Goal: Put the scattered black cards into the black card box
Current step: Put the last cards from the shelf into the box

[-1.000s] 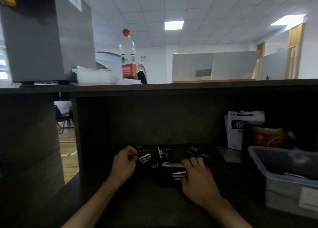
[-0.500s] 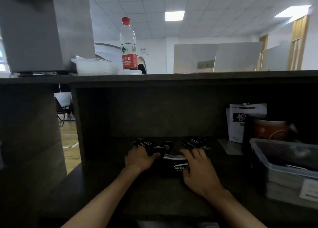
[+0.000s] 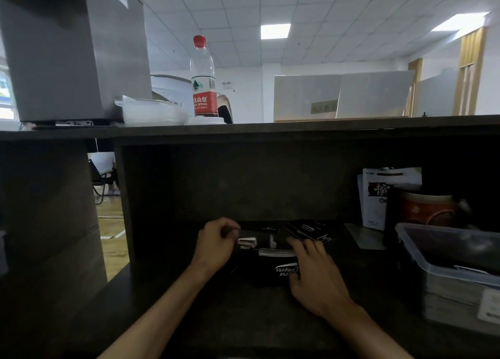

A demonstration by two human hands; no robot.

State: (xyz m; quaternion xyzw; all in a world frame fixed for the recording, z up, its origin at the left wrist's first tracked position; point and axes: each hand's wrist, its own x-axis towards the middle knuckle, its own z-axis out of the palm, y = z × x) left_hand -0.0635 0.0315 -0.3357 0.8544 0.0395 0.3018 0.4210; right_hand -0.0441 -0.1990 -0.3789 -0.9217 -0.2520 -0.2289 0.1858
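A single head-worn wide-angle camera sits close above the dark wooden bench [image 3: 243,318], facing forward and slightly down into its shadowed recess, with the upper shelf [image 3: 297,128] and white tiled ceiling beyond filling its upper half.

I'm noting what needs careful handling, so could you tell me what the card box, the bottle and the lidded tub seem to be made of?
Black card box: probably matte cardboard, flat printed face with white lettering.
Bottle: clear glossy plastic, red cap, paper or film label.
Lidded tub: translucent plastic, contents dimly visible through it.
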